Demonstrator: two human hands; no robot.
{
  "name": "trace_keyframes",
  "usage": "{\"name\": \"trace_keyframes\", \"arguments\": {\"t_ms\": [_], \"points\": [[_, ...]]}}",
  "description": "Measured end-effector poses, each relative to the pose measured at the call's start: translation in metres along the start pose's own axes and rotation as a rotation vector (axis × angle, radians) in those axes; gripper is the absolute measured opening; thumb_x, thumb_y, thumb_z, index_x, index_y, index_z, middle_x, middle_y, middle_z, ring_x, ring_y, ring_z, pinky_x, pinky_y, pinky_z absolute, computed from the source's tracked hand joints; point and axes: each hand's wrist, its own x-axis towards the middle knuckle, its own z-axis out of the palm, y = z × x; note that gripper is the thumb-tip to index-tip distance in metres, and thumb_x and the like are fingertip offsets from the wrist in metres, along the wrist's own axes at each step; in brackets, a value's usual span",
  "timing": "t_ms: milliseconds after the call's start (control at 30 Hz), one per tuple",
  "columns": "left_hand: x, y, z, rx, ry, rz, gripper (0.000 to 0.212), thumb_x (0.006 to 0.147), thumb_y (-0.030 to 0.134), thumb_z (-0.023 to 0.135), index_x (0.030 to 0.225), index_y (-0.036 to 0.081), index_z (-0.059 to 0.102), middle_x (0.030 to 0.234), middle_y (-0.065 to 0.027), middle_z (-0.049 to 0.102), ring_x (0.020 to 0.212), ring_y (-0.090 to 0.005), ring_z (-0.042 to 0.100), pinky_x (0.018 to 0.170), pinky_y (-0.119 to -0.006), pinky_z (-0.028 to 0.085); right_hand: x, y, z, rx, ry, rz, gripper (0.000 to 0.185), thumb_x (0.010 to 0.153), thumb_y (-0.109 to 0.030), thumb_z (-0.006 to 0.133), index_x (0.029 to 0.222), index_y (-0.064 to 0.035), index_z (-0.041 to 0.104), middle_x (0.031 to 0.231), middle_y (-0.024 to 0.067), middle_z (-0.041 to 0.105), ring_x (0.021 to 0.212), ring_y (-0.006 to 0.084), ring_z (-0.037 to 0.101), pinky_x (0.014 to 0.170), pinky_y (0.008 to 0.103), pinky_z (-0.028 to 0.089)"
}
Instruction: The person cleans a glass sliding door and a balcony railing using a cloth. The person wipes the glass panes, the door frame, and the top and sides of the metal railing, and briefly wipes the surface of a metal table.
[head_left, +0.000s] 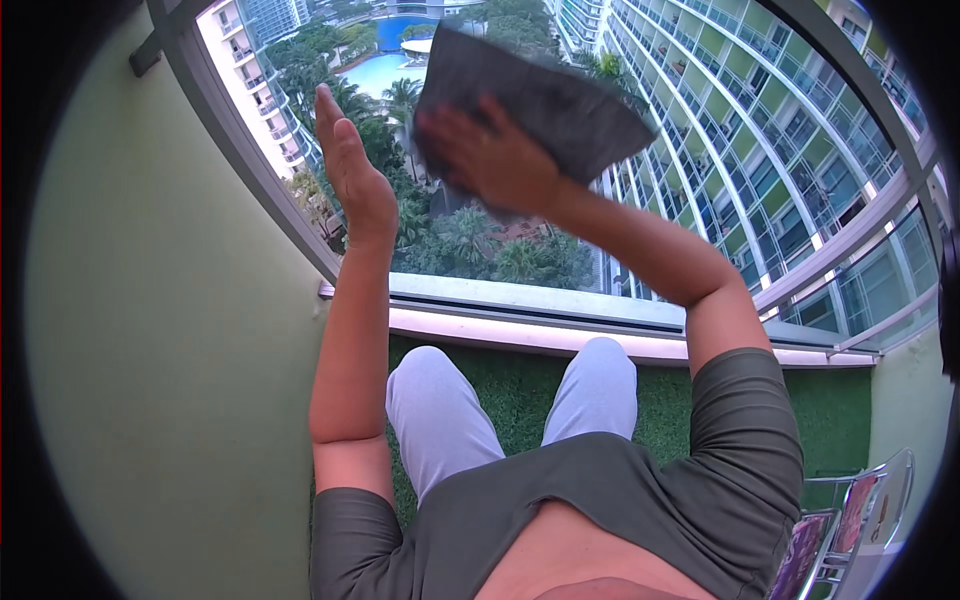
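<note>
A dark grey cloth (536, 97) is spread against the glass pane (480, 259) of a balcony railing or window before me. My right hand (491, 154) lies on the cloth with fingers spread, pressing it flat; hand and cloth are blurred. To the left of the cloth, my left hand (352, 172) is raised upright near the glass, seen edge-on, with nothing in it. Whether its palm touches the pane cannot be told.
Metal frame bars (247, 150) border the glass, with a white sill (525, 296) below. A green wall (165, 337) rises at the left. Artificial grass (517, 390) covers the floor. A metal rack (840, 517) stands at the lower right. Buildings, trees and a pool show outside.
</note>
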Motion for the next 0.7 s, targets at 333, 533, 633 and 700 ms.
{"name": "trace_keyframes", "arguments": {"t_ms": [333,533,633,700], "points": [[-0.013,0.020,0.049,-0.042,-0.067,-0.028,0.057,0.100,0.037,0.023,0.143,-0.001,0.025,0.149,-0.0159,0.026,0.139,-0.0268,0.020,0.113,-0.037,0.013,-0.009,0.144,-0.072,0.344,0.089,0.159,0.058,0.084,-0.044,0.056,0.136,-0.0224,0.041,0.146,0.0058,0.032,0.130,0.0283,0.036,0.103,0.0521,0.031],[-0.023,0.045,0.087,0.002,-0.164,0.119,0.054,0.100,0.033,0.022,0.143,0.000,0.026,0.148,-0.0145,0.028,0.139,-0.0260,0.020,0.113,-0.037,0.012,-0.115,0.056,-0.024,0.186,0.058,0.292,0.051,0.089,-0.043,0.048,0.137,-0.0251,0.042,0.151,-0.0028,0.026,0.139,0.0196,0.023,0.109,0.0573,0.015],[-0.036,0.047,0.113,-0.141,-0.222,0.077,0.053,0.100,0.033,0.023,0.143,0.003,0.028,0.148,-0.0135,0.029,0.139,-0.0261,0.021,0.113,-0.038,0.014,-0.260,-0.028,0.040,0.338,-0.348,0.003,0.041,0.091,-0.027,0.048,0.132,-0.0259,0.048,0.147,0.0005,0.032,0.140,0.0155,0.020,0.114,0.0451,0.018],[-0.036,0.035,0.084,-0.042,-0.207,0.035,0.053,0.100,0.033,0.023,0.144,0.003,0.027,0.147,-0.0140,0.029,0.139,-0.0256,0.022,0.113,-0.038,0.014,-0.211,-0.002,0.002,0.288,-0.347,-0.203,0.048,0.088,-0.025,0.054,0.135,-0.0278,0.044,0.144,0.0016,0.038,0.138,0.0148,0.025,0.114,0.0386,0.022]]}}
